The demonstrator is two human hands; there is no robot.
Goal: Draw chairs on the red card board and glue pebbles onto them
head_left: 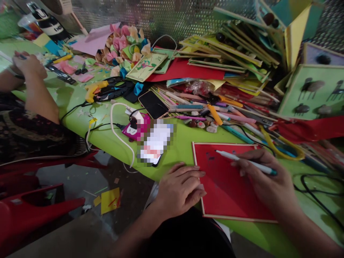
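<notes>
- Left hand (182, 188): fingers extended and loosely together, resting over the panel's left border; the thumb's underside cannot be seen.
- Red panel (225, 190): lies along the near edge of the tabletop (184, 138); probably light and fairly stiff, best held by its thin pale border, which looks the more fragile part. Its right side is mostly hidden behind the right hand.
- Right hand (264, 175): thumb and fingers clamped on the marker.
- Marker (256, 166): held slanting above the panel; likely light, rigid and smooth, suited to a grip near the tip. Tip contact cannot be judged.
- Dark marks (211, 156): on the panel's upper part, too faint to read.
- Lit phone (157, 141): screen blurred into blocks.
- Pen heap (193, 105): toward the tabletop's far edge, many pieces overlapped.
</notes>
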